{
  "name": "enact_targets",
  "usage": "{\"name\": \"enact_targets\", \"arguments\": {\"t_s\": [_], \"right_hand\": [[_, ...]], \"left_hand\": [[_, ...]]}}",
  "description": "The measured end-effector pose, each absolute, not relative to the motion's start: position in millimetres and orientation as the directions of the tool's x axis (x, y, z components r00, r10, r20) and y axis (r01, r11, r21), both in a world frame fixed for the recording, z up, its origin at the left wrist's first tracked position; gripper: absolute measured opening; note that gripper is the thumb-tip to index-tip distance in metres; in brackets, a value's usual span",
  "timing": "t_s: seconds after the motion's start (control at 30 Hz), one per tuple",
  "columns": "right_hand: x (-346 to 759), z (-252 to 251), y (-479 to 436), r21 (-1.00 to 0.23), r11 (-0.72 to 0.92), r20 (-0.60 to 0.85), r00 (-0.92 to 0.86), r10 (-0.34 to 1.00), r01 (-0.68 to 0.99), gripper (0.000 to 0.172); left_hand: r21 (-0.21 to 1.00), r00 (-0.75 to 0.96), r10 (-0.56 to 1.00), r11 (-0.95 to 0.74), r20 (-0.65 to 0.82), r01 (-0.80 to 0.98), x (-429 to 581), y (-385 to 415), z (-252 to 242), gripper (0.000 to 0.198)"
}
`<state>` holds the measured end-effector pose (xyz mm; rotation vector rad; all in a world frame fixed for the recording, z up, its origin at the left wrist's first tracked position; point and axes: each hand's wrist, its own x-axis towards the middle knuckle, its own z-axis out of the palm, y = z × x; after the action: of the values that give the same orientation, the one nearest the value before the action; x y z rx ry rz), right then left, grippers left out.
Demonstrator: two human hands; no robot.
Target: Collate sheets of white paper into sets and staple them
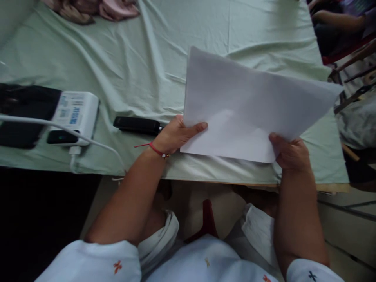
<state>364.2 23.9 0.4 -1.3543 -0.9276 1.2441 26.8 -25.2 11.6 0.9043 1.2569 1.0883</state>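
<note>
over the table edge: paper held by two corners

head view. above the near edge of the table, the sheet of paper [249,105] is lifted off the green cloth [132,58] and tilted, its far corners hanging free. the left hand [173,137] has its thumb laid flat on the lower left edge with the other fingers tucked beneath, closed on the paper. the right hand [289,152] pinches the lower right corner, thumb on top and fingers curled under.

risks, as i judge them: both grips sit at the near edge only, so the free far side could sag or fold over, and a hard pinch on the right could crease that corner. the cloth is rumpled, so paper set down on it may not lie flat. the black bar [137,125] lies just beside the left wrist, and the cable [35,122] from the white box [76,111] trails near the left forearm; a sweep of that arm could knock or snag them.

hard to tell: whether this is one sheet or several, since a faint second edge shows on the right. the fingers under the paper are hidden. what the black bar is stays unclear. the pink fabric [94,8] and another person [337,19] at the far right are cut off by the frame.
</note>
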Motion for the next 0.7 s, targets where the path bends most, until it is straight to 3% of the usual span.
{"name": "enact_targets", "arguments": {"t_s": [0.17, 0.4, 0.57, 0.7], "right_hand": [[360.6, 9.5, 24.6, -0.978, -0.157, -0.182, 0.206, 0.961, -0.134, 0.038], [359.4, 10.6, 21.5, -0.979, -0.180, -0.195, 0.189, 0.962, -0.095, 0.037], [357.8, 8.8, 22.7, -0.986, -0.097, -0.130, 0.258, 0.957, -0.136, 0.040], [359.2, 7.1, 27.1, -0.988, 0.010, -0.044, 0.342, 0.939, -0.155, 0.041]], "left_hand": [[0.957, 0.097, 0.966, 0.251, -0.239, -0.145, 26.1, -25.6, 13.5, 0.058], [0.952, 0.035, 0.959, 0.283, -0.281, -0.117, 29.3, -25.3, 13.9, 0.053], [0.947, 0.046, 0.965, 0.262, -0.258, -0.186, 29.8, -26.0, 11.3, 0.056], [0.916, 0.174, 0.927, 0.362, -0.333, -0.174, 28.4, -26.5, 10.2, 0.051]]}}
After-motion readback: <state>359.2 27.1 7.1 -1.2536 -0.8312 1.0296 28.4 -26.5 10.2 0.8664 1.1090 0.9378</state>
